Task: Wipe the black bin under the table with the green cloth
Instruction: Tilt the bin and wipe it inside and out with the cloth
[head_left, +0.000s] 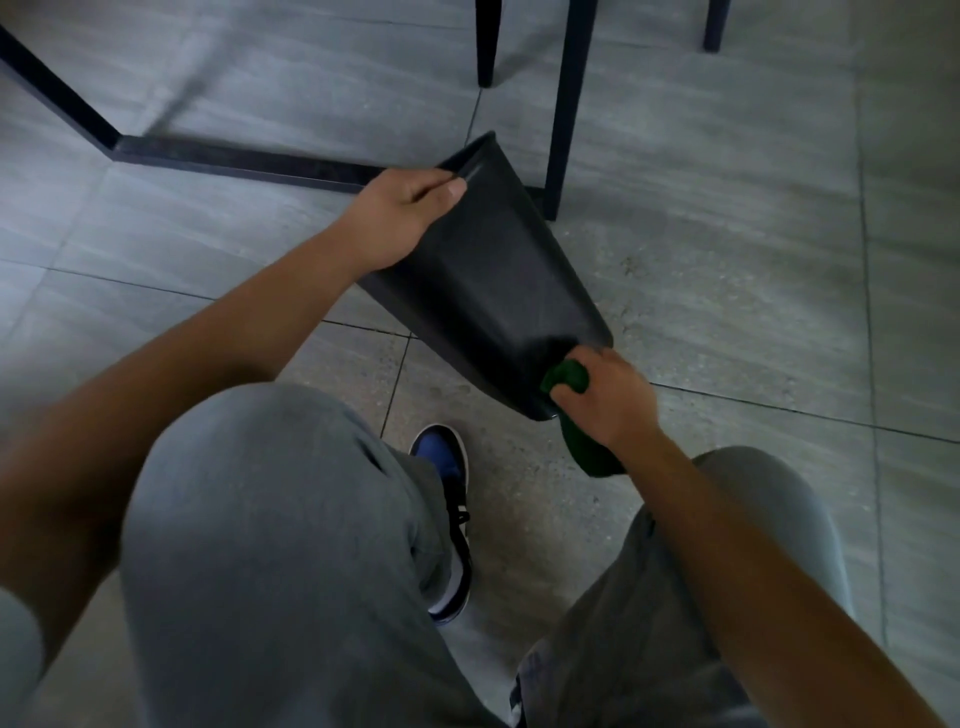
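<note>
Wiping the tilted black bin (483, 275) at its base.
Left hand (397, 218) grips the rim; right hand (605, 397), clenching the green cloth (569, 376), should press firmly, stroking up toward that steadying grip.

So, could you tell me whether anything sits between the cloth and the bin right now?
Nothing visible does. The right hand holds the green cloth directly against the black bin at its near end, while the left hand grips its far end.

Head-worn view, looking steeply down, close range
</note>
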